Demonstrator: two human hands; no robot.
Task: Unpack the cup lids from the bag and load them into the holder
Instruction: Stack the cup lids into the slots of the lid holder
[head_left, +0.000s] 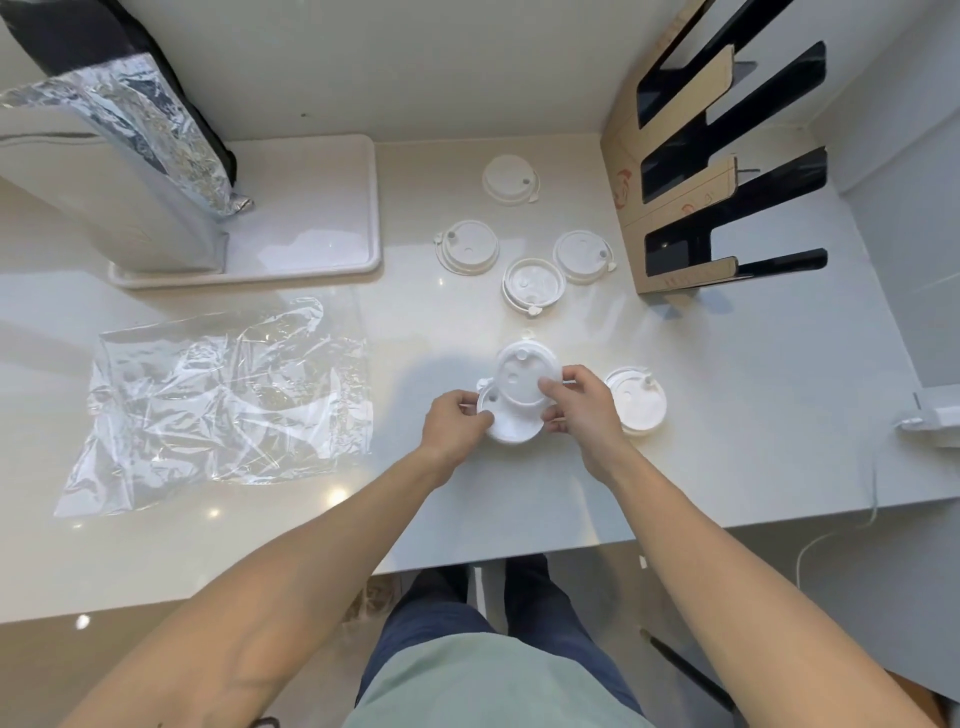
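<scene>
Both hands meet over the white surface (519, 493), each gripping a white cup lid. The left hand (457, 423) pinches the lower lid (511, 428) at its left rim, thumb on top. The right hand (582, 410) holds the upper lid (527, 376) by its right edge, fingers curled round it; this lid is tilted and overlaps the lower one, touching it.

Taking the held pair as the landmark: one more lid (634, 400) lies flat just to the right of it, partly behind the right hand. Beyond the pair, farther from the person, four lids lie apart on the surface: one (532, 286) nearest, one (467, 253) up and to the left, one (583, 256) up and to the right, and one (510, 180) farthest away.

The empty clear plastic bag (228, 410) lies crumpled and flat well to the left of the pair. The cardboard holder (675, 218) with dark slots stands beyond and to the right. A white tray (311, 208) sits far to the upper left, with a foil bag (156, 130) above it.
</scene>
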